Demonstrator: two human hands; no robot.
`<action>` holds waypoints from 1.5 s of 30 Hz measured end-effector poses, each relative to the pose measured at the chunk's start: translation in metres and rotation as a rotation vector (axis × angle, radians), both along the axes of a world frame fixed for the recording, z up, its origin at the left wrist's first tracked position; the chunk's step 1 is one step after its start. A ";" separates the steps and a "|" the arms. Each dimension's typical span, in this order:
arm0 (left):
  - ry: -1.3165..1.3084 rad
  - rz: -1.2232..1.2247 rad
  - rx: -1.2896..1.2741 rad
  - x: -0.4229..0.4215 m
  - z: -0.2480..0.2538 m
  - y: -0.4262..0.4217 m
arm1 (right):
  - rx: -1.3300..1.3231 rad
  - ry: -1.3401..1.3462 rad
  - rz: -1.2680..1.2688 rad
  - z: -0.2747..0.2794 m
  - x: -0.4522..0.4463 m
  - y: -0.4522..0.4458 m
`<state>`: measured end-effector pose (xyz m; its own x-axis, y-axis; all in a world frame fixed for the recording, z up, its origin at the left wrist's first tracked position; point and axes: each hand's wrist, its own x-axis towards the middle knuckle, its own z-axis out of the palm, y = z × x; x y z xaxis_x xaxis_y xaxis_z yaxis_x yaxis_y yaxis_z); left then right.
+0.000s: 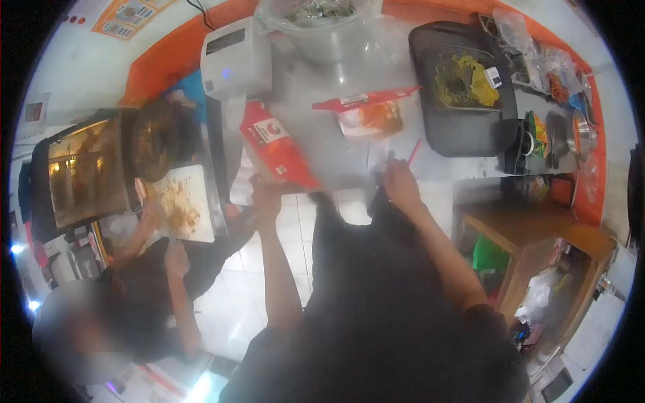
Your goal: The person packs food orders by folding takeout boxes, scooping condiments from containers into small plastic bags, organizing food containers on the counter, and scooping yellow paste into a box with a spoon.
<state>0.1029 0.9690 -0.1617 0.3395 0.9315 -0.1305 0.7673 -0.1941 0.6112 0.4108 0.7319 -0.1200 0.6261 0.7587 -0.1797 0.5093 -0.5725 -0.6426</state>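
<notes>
Head view: red packet (277,151) slants across the counter (302,80) front, glossy, bearing a white label with a red mark; lettering too blurred to read. Left hand (266,196) grasps its lower edge. Right hand (401,185) is curled beside a small pale item (379,158); cannot tell whether it grips this. One thin red stick (414,153) is just beyond its fingers. Printer (236,59), blue light lit, no readable brand. Count: two red-trimmed packets, the second (369,119) with orange contents; one black tray (437,138); one tub (329,43).
</notes>
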 end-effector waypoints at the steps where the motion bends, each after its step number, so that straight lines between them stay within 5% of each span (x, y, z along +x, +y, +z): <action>1: -0.044 0.024 -0.007 0.014 -0.006 -0.003 | -0.002 0.014 0.009 -0.004 0.003 0.001; 5: -0.272 -0.152 0.154 0.052 -0.043 -0.008 | -0.010 -0.261 0.318 -0.018 0.030 0.010; 7: -0.109 -0.070 0.071 0.088 -0.038 -0.010 | -0.065 -0.384 0.355 -0.028 0.042 0.012; 15: -0.171 -0.067 -0.089 0.188 0.036 -0.029 | -0.261 -0.280 0.401 -0.024 0.084 0.014; 20: -0.144 -0.094 -0.077 0.222 0.025 -0.058 | -0.123 -0.348 0.631 -0.036 0.081 0.010; 26: -0.222 -0.196 -0.117 0.257 0.021 -0.042 | -0.169 -0.474 0.473 -0.029 0.081 0.021; 30: -0.028 -0.334 -0.104 0.258 0.033 -0.069 | -0.116 -0.243 0.429 -0.018 0.095 0.001; 32: 0.094 -0.713 -0.024 0.252 0.026 -0.084 | -0.231 -0.029 0.178 -0.016 0.101 -0.015; 33: 0.097 -0.710 -0.033 0.253 0.023 -0.088 | -0.199 -0.318 0.316 -0.020 0.103 -0.026; 35: -0.085 -0.771 0.059 0.257 0.016 -0.094 | -0.199 -0.310 0.368 -0.028 0.108 -0.037; 41: -0.093 -0.831 0.202 0.264 -0.025 -0.092 | -0.037 -0.359 0.537 -0.012 0.121 -0.061; 43: -0.081 -0.841 0.171 0.263 -0.026 -0.089 | -0.021 0.046 0.251 -0.015 0.115 -0.072; 45: -0.068 -0.841 0.132 0.263 -0.024 -0.089 | 0.081 0.068 0.112 -0.004 0.104 -0.057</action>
<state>0.3659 0.8796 -0.1858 0.9282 0.3721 0.0069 0.2985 -0.7555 0.5832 0.5148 0.6753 -0.1242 0.5250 0.8370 -0.1543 0.5208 -0.4593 -0.7196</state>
